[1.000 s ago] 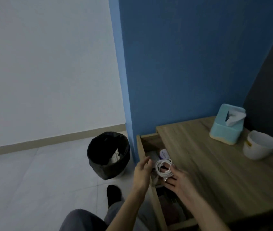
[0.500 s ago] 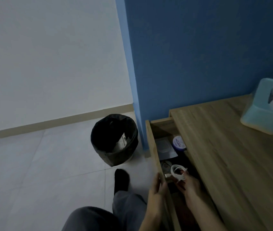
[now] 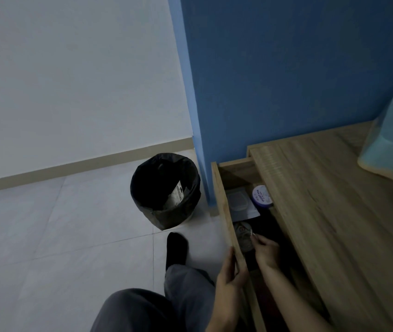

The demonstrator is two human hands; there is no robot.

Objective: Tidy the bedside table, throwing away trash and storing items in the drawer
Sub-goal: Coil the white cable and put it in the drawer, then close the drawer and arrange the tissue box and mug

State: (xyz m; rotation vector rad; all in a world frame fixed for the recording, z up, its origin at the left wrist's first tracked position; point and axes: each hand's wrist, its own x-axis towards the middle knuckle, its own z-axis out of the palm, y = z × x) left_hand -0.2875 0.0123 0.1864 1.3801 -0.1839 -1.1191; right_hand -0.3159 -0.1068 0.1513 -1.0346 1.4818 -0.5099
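The wooden bedside table (image 3: pixel 339 212) has its drawer (image 3: pixel 224 207) pulled open to the left. My right hand (image 3: pixel 266 251) is down inside the drawer, its fingertips pinching a coiled white cable (image 3: pixel 244 236) that lies blurred against the drawer floor. The drawer's front panel is gripped at its top edge by my left hand (image 3: pixel 231 271). Further back in the drawer sit a round tin with a purple-and-white lid (image 3: pixel 261 196) and a flat clear packet (image 3: pixel 239 202).
A bin with a black liner (image 3: pixel 165 190) stands on the tiled floor left of the drawer, a wrapper inside it. A pale blue tissue box (image 3: pixel 392 149) is on the tabletop at the far right. My leg and dark-socked foot (image 3: pixel 176 248) are beside the drawer.
My right hand has carried the cable from above the drawer down onto its floor. My left hand moved from open air to grip the drawer front. The view swung left.
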